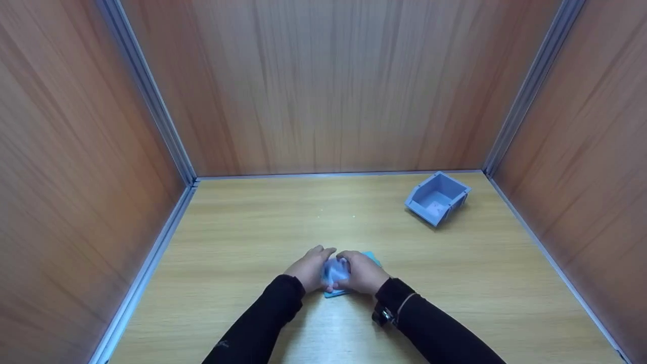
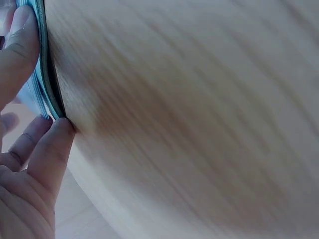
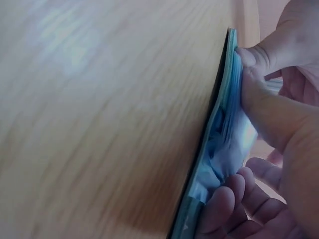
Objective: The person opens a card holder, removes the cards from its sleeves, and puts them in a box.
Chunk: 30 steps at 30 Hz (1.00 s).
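Observation:
In the head view, a flat blue-teal packet (image 1: 335, 270) lies on the table between both hands. The wrist views show it as thin layered sheets with a glossy, crinkled surface; its exact kind is unclear. My left hand (image 1: 309, 270) holds its left side, with fingertips pinching a lower corner of the packet (image 2: 44, 64) in the left wrist view. My right hand (image 1: 365, 273) grips the other side. In the right wrist view, thumbs press on top of the packet (image 3: 230, 142) while right fingertips touch its near end. The hands hide much of it.
A blue-grey open bin (image 1: 423, 213) stands at the back right, turned at an angle, with something pale on its floor. Wood-grain panels (image 1: 323, 91) with metal edging enclose the light wooden table (image 1: 242, 222) at the back and both sides.

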Each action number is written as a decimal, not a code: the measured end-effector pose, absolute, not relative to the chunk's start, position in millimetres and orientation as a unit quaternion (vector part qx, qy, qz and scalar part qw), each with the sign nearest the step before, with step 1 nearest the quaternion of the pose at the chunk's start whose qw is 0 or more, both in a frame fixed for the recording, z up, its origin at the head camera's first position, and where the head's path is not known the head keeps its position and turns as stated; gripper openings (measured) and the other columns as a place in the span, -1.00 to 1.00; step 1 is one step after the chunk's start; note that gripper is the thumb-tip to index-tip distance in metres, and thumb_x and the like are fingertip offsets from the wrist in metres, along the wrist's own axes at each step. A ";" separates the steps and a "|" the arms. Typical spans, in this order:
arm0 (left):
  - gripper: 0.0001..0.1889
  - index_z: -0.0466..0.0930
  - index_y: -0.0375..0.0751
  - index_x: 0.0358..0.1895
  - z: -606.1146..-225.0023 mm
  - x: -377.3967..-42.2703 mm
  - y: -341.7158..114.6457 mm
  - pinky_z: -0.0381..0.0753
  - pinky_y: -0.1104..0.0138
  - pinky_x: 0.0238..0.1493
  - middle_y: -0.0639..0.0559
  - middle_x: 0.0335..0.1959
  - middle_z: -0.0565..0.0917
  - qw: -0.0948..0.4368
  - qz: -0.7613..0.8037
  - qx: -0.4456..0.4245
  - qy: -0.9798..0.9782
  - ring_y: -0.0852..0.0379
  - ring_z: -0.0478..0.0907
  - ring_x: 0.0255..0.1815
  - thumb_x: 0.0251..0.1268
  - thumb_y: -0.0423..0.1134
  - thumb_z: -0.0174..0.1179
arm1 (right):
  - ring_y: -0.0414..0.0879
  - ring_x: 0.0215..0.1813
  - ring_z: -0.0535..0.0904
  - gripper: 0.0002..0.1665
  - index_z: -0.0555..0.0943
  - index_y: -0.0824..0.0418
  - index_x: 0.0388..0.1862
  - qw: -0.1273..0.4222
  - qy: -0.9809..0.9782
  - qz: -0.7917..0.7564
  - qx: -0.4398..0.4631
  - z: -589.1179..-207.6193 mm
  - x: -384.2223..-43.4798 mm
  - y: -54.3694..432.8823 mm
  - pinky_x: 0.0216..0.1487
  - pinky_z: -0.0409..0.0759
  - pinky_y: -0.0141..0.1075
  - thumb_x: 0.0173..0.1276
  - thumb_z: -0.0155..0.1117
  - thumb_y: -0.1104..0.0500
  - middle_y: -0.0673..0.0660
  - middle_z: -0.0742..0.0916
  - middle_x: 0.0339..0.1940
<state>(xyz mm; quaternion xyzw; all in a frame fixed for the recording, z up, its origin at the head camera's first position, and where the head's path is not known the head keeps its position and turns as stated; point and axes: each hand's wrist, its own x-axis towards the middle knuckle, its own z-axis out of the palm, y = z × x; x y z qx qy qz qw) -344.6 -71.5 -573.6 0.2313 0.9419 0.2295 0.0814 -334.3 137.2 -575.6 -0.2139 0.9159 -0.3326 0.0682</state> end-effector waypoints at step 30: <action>-0.47 0.75 -0.16 -0.03 -577.7 -344.9 -75.6 0.71 0.24 0.09 0.03 -0.07 0.58 0.054 0.226 0.264 0.936 0.17 0.49 -0.05 -0.05 -0.20 0.85 | 0.01 -0.03 0.63 -0.73 0.80 0.24 -0.11 0.011 0.937 -0.340 -0.080 -571.5 -345.9 169.3 0.16 0.69 -0.01 0.25 0.67 0.35 0.16 0.70 -0.05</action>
